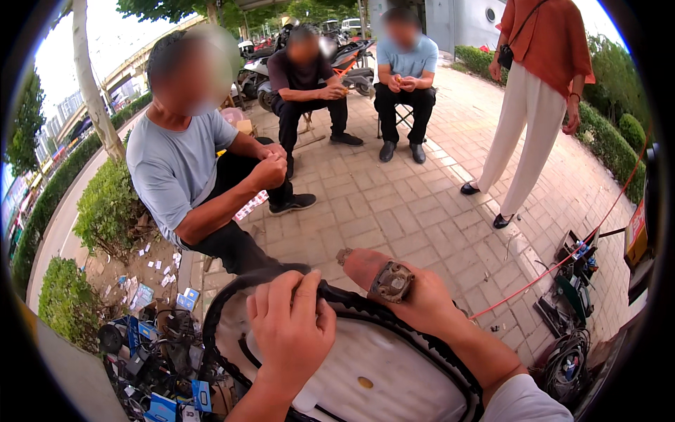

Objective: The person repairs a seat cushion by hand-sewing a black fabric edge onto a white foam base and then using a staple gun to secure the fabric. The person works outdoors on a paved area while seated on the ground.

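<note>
Below me lies an upturned scooter seat (pixel 394 359) with a pale underside. Its black cover (pixel 228 295) is folded over the rim in a gathered edge. My left hand (pixel 295 320) is closed at the far left part of the rim, its fingers bent over the black cover edge. My right hand (pixel 425 302) grips a worn, reddish air staple gun (pixel 365 271) with a round metal cap, just above the far edge of the seat. The gun's nose and the cover under my left fingers are partly hidden.
A seated person (pixel 183 169) is close on the left, with two more sitting farther back. Someone stands (pixel 524 119) at the right. A red hose (pixel 555 264) crosses the right side. Parts and boxes (pixel 165 359) pile up at lower left; coiled cable (pixel 566 359) lies at lower right.
</note>
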The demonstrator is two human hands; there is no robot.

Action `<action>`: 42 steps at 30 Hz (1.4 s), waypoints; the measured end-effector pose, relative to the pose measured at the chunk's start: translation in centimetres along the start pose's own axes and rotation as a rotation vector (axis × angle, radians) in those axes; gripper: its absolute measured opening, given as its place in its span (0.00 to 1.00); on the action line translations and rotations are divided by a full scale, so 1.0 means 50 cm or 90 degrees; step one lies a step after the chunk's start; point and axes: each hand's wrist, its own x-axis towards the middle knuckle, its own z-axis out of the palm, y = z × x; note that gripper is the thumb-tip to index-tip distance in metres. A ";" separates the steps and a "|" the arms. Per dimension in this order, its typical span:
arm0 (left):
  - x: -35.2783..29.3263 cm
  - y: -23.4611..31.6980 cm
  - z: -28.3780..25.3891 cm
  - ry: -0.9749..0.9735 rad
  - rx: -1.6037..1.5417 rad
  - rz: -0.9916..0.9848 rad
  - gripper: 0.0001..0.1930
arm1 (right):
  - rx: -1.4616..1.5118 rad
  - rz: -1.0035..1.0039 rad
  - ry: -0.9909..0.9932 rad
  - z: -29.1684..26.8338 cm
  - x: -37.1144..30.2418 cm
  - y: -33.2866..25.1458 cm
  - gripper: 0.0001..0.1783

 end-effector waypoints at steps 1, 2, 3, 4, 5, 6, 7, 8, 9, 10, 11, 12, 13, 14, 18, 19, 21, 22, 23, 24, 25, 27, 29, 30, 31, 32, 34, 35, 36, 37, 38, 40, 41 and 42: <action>0.005 0.003 -0.002 -0.013 -0.001 -0.004 0.17 | 0.001 -0.002 0.008 0.001 -0.001 -0.002 0.23; 0.010 0.004 -0.005 -0.026 -0.002 -0.008 0.16 | 0.002 -0.004 0.016 0.002 -0.001 -0.003 0.24; 0.013 0.005 -0.007 -0.037 -0.007 -0.013 0.15 | -0.001 -0.009 0.020 0.002 -0.002 -0.002 0.24; 0.016 0.003 -0.010 -0.046 -0.029 -0.013 0.14 | -0.004 -0.014 0.024 0.002 -0.002 -0.001 0.24; 0.019 -0.001 -0.014 -0.055 -0.051 -0.012 0.13 | -0.007 -0.019 0.028 0.001 -0.003 0.000 0.24; 0.021 -0.004 -0.017 -0.066 -0.073 -0.014 0.12 | -0.010 -0.011 0.025 0.002 -0.003 0.001 0.24; 0.023 -0.004 -0.020 -0.078 -0.087 -0.017 0.12 | -0.012 -0.003 0.023 0.002 -0.003 0.001 0.24; 0.027 -0.002 -0.025 -0.091 -0.100 -0.020 0.12 | -0.014 0.005 0.020 0.001 -0.003 0.001 0.23; 0.030 -0.001 -0.029 -0.102 -0.115 -0.025 0.11 | -0.023 0.003 0.010 -0.001 -0.004 0.000 0.23; 0.035 0.001 -0.032 -0.117 -0.106 -0.025 0.11 | -0.032 0.001 0.000 -0.004 -0.006 -0.003 0.23; 0.040 0.003 -0.035 -0.132 -0.096 -0.024 0.11 | -0.041 -0.001 -0.010 -0.006 -0.007 -0.004 0.23; 0.043 0.005 -0.037 -0.146 -0.089 -0.024 0.11 | -0.039 0.001 -0.009 -0.007 -0.007 -0.003 0.23; 0.045 0.004 -0.039 -0.154 -0.094 -0.021 0.11 | -0.036 0.004 -0.007 -0.007 -0.007 -0.001 0.23; 0.046 0.001 -0.040 -0.163 -0.099 -0.017 0.10 | -0.034 0.006 -0.005 -0.008 -0.006 0.000 0.23; 0.035 -0.001 -0.036 -0.119 -0.104 0.023 0.10 | 0.078 0.001 -0.009 -0.024 -0.013 -0.008 0.26; 0.029 0.002 -0.031 -0.100 -0.116 0.020 0.10 | 0.106 -0.004 -0.011 -0.027 -0.015 -0.007 0.27; 0.017 0.009 -0.020 -0.061 -0.141 0.012 0.11 | 0.138 -0.027 -0.020 -0.035 -0.021 -0.012 0.30; 0.017 0.007 -0.020 -0.070 -0.142 0.015 0.11 | 0.142 -0.046 -0.027 -0.042 -0.026 -0.021 0.31; 0.016 0.002 -0.022 -0.080 -0.142 0.017 0.12 | 0.147 -0.066 -0.035 -0.045 -0.029 -0.025 0.33; 0.019 -0.001 -0.022 -0.090 -0.148 0.023 0.12 | 0.123 -0.060 -0.039 -0.045 -0.032 -0.025 0.33; 0.025 -0.003 -0.024 -0.111 -0.131 0.038 0.12 | 0.100 -0.055 -0.043 -0.040 -0.034 -0.027 0.34; 0.043 -0.005 -0.030 -0.151 -0.094 0.068 0.13 | 0.056 -0.040 -0.052 -0.034 -0.035 -0.028 0.35; 0.053 0.001 -0.037 -0.196 -0.068 0.068 0.13 | 0.014 -0.020 -0.060 -0.030 -0.031 -0.024 0.38; 0.056 0.003 -0.040 -0.220 -0.054 0.067 0.14 | 0.012 -0.019 -0.060 -0.027 -0.032 -0.021 0.38; 0.059 0.001 -0.040 -0.226 -0.063 0.072 0.14 | 0.010 -0.017 -0.059 -0.024 -0.032 -0.017 0.38; 0.062 -0.002 -0.041 -0.232 -0.072 0.077 0.13 | 0.007 -0.015 -0.058 -0.023 -0.033 -0.015 0.38; 0.057 -0.005 -0.039 -0.211 -0.078 0.105 0.13 | 0.007 -0.023 -0.049 -0.022 -0.033 -0.018 0.38; 0.048 -0.005 -0.032 -0.183 -0.078 0.130 0.13 | 0.007 -0.026 -0.045 -0.022 -0.033 -0.018 0.38; 0.038 -0.007 -0.027 -0.155 -0.077 0.155 0.13 | 0.005 -0.024 -0.042 -0.021 -0.033 -0.017 0.38; 0.029 -0.012 -0.022 -0.137 -0.060 0.197 0.13 | 0.003 -0.022 -0.038 -0.020 -0.033 -0.017 0.37; 0.019 -0.019 -0.017 -0.118 -0.043 0.240 0.13 | 0.001 -0.020 -0.035 -0.019 -0.034 -0.016 0.37; 0.015 -0.029 -0.015 -0.094 -0.031 0.307 0.13 | 0.002 -0.028 -0.039 -0.020 -0.036 -0.013 0.34; 0.016 -0.034 -0.018 -0.089 -0.034 0.332 0.14 | 0.002 -0.032 -0.040 -0.021 -0.038 -0.012 0.33; 0.016 -0.038 -0.020 -0.085 -0.037 0.356 0.14 | -0.002 -0.033 -0.039 -0.021 -0.039 -0.011 0.33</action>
